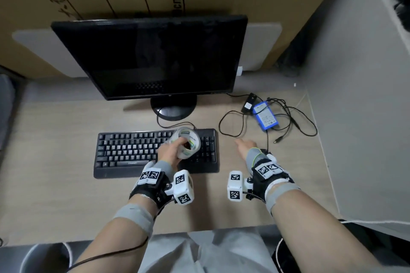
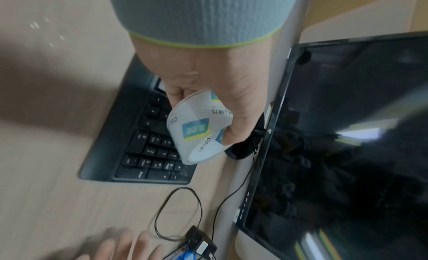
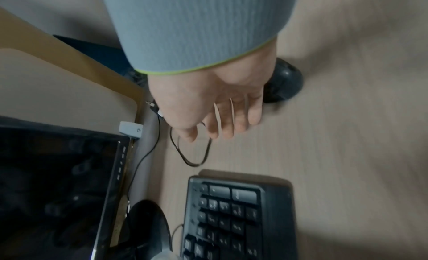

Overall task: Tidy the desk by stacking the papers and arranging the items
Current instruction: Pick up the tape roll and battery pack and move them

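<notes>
A roll of clear tape (image 1: 187, 139) with a white printed core is lifted above the right half of the black keyboard (image 1: 124, 150). My left hand (image 1: 175, 147) grips it, thumb through the core and fingers round the outside. The left wrist view shows the tape (image 2: 194, 134) in my left hand (image 2: 203, 115) over the number pad (image 2: 152, 154). My right hand (image 1: 243, 145) hovers with relaxed fingers over bare desk right of the keyboard and holds nothing. In the right wrist view my right hand (image 3: 210, 132) is above a cable loop (image 3: 192, 157), with a black mouse (image 3: 284, 82) behind it.
A dark monitor (image 1: 155, 57) on a round stand sits behind the keyboard. A blue battery pack (image 1: 265, 115), a black adapter (image 1: 249, 103) and tangled black cables (image 1: 297, 117) lie at the back right. A grey partition (image 1: 355, 95) bounds the desk's right side.
</notes>
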Available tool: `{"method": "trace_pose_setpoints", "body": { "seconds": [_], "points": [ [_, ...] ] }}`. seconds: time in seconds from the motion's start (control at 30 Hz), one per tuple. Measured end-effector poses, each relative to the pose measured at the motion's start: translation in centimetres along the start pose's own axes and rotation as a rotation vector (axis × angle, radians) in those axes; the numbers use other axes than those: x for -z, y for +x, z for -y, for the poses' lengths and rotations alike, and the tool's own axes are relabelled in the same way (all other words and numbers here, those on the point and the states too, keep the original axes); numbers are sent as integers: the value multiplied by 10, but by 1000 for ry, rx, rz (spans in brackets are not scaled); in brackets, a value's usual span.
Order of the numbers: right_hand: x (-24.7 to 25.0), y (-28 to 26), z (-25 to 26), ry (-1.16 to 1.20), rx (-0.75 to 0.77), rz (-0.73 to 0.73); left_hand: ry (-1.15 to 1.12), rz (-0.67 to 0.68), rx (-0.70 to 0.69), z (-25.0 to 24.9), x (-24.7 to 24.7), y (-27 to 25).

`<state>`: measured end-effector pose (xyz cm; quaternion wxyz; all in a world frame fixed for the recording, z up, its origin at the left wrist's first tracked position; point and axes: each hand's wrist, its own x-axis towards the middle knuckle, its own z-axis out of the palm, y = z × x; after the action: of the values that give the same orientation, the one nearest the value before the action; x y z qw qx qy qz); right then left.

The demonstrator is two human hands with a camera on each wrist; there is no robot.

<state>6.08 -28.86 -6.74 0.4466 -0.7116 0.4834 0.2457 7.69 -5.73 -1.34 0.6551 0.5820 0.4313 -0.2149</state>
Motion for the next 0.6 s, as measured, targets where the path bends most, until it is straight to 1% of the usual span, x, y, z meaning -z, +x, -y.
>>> {"method": "trace_pose_setpoints", "body": {
  "seconds": [0.07,0.1,0.17,0.2,0.27,0.33,0.37,0.43,0.47,0.5,0.57,0.6],
  "points": [
    [17,-4,15,-19,60,-23,44,-23,-33,0,-8,3],
    [27,3,22,-5,79,-66,69,-10,-33,1,-17,3],
    [41,24,34,40,108,-111,113,8,-27,5,-35,5],
    [48,30,40,26,111,-126,130,10,-24,7,-43,6],
    [64,37,52,-32,125,-187,120,30,5,8,-56,5],
    [82,48,66,-84,171,-253,84,26,16,8,-69,7],
    [84,58,70,-91,195,-236,69,0,15,8,-74,8],
    [81,77,85,-84,187,-118,73,-66,-9,4,-85,16],
    [75,87,86,-79,180,-83,68,-76,-31,1,-87,17],
    [67,100,87,-87,175,-60,73,-70,-52,1,-89,21],
    [58,96,97,-87,139,-34,57,-41,-49,-3,-93,25],
    [53,95,106,-82,108,-18,42,-34,-72,-10,-97,25]
  ]
}}
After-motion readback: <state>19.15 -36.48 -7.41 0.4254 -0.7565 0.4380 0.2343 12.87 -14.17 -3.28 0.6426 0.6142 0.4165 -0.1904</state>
